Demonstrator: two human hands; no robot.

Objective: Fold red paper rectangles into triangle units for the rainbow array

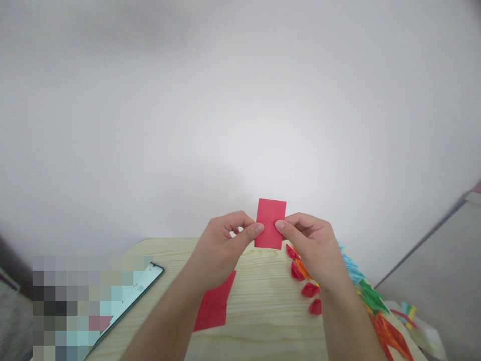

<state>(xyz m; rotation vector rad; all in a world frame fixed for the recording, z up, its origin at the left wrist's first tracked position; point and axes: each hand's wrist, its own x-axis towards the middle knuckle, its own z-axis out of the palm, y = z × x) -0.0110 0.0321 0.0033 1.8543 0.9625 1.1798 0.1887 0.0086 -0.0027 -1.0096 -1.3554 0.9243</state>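
A small red paper rectangle point(269, 213) is held up above the far part of the table, upright in front of the wall. My left hand point(227, 245) pinches its left edge between thumb and forefinger. On the opposite edge, my right hand point(313, 245) grips it the same way, thumb on the near face. Below my left forearm lies a larger red paper sheet point(216, 306), partly hidden by the arm. Several small folded red paper pieces point(310, 290) lie by my right wrist, with some orange paper among them.
Along the table's right side are light blue folded papers point(352, 268), green paper point(371, 297) and orange paper point(391, 335). A phone point(131, 296) lies at the left, partly pixelated. The wooden table point(263, 321) meets a pale wall point(240, 125). A whitish bag point(428, 333) sits beyond the right edge.
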